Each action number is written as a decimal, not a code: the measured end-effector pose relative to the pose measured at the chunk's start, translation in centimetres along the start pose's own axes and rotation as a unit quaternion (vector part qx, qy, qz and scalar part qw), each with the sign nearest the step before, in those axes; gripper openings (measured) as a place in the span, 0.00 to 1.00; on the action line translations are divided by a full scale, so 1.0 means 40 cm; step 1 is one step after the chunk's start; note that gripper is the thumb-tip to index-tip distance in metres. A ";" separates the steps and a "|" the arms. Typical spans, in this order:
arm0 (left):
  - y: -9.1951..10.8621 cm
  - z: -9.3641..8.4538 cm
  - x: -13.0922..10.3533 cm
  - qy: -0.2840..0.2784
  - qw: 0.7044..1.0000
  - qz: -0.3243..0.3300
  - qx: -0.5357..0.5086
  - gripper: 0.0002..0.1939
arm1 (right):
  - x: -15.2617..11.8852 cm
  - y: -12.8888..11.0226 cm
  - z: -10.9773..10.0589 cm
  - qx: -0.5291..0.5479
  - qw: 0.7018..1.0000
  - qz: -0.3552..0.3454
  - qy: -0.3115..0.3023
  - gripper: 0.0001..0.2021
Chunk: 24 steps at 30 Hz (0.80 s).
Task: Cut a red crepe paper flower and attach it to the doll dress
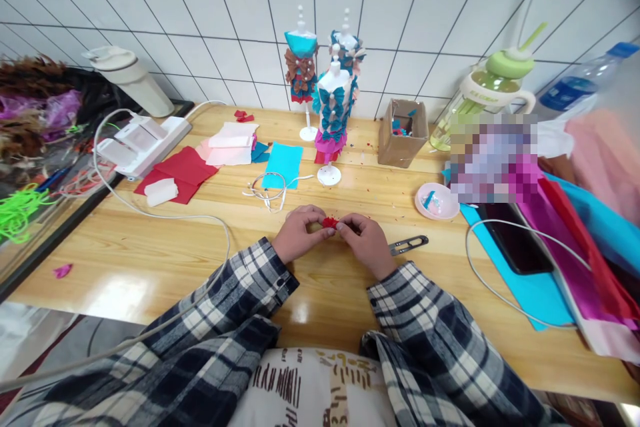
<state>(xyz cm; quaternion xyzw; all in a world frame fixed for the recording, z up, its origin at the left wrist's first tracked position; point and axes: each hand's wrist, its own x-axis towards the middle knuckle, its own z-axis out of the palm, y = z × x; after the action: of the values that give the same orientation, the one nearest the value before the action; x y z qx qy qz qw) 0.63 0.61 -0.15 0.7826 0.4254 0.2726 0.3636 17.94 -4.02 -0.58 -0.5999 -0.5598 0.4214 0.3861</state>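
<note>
Between my fingertips is a small frilled piece of red fabric or paper (329, 222); its exact kind I cannot make out. My left hand (301, 233) pinches it from one side, while my right hand (368, 240) grips the other edge. Thread snips (410, 244) lie on the wood just right of my right hand. Beyond my hands stand three small white dress-form stands, the nearest (332, 113) dressed in teal bows with a magenta and red skirt. A looped white cord (270, 188) lies by a bright blue sheet (283, 165).
Red sheets (193, 173), pale pink sheets (231, 144) and a power strip (150, 147) are to the left. Rightward sit a cardboard box (400, 133), a pink bowl (437, 201), a phone (515, 240) and a green-lidded bottle (493, 83). A white cable (223, 220) crosses the table (200, 267).
</note>
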 end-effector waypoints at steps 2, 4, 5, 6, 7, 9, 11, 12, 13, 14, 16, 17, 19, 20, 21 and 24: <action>-0.002 -0.002 0.000 -0.003 1.000 0.006 0.003 0.09 | 0.000 0.000 -0.001 0.013 1.000 0.001 0.000 0.11; -0.004 -0.002 -0.001 0.002 1.000 0.010 0.007 0.09 | -0.001 -0.001 0.000 0.047 0.999 0.002 -0.009 0.12; -0.005 -0.002 -0.002 0.006 1.000 0.012 0.012 0.09 | -0.001 -0.001 0.000 0.060 0.998 0.002 -0.014 0.12; -0.005 0.000 -0.002 0.009 1.000 0.015 0.018 0.09 | -0.001 -0.002 0.001 0.065 0.998 0.002 -0.017 0.13; -0.006 0.001 -0.002 0.011 0.999 0.019 0.026 0.09 | -0.001 -0.003 0.002 0.060 0.998 0.002 -0.017 0.12; -0.007 0.004 -0.003 0.008 0.999 0.030 0.040 0.09 | 0.000 -0.003 0.003 0.037 0.999 0.002 -0.012 0.10; -0.007 0.005 -0.004 0.004 0.998 0.044 0.054 0.08 | -0.001 -0.005 0.002 0.024 1.000 -0.001 -0.003 0.08; -0.006 0.004 -0.005 0.007 0.997 0.051 0.063 0.08 | -0.003 -0.007 0.000 0.019 1.000 -0.009 0.004 0.07; -0.003 0.002 -0.006 0.017 0.995 0.059 0.076 0.08 | -0.005 -0.010 -0.001 0.011 0.999 -0.026 0.015 0.07; 0.000 -0.002 -0.008 0.034 0.993 0.071 0.091 0.07 | -0.009 -0.014 -0.003 0.004 0.998 -0.051 0.029 0.06; 0.009 -0.015 -0.013 0.091 0.981 0.113 0.126 0.05 | -0.020 -0.023 -0.006 0.005 0.993 -0.109 0.051 0.08; 0.014 -0.022 -0.017 0.125 0.971 0.146 0.143 0.03 | -0.025 -0.028 -0.006 0.016 0.989 -0.134 0.052 0.12; 0.024 -0.035 -0.025 0.195 0.941 0.216 0.171 0.03 | -0.035 -0.035 -0.003 0.051 0.985 -0.162 0.034 0.17; 0.029 -0.040 -0.030 0.222 0.926 0.245 0.180 0.04 | -0.038 -0.037 -0.001 0.069 0.983 -0.166 0.021 0.17; 0.032 -0.043 -0.034 0.243 0.914 0.266 0.185 0.05 | -0.041 -0.037 0.002 0.087 0.982 -0.165 0.010 0.14; 0.038 -0.043 -0.043 0.259 0.906 0.282 0.181 0.06 | -0.044 -0.037 0.013 0.148 0.978 -0.147 0.007 0.05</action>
<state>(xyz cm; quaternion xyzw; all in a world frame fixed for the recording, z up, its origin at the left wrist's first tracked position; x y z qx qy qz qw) -0.77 -0.88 1.88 0.8238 0.3082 0.4757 0.0008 16.91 -5.66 0.76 -0.4501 -0.5710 0.4338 0.5321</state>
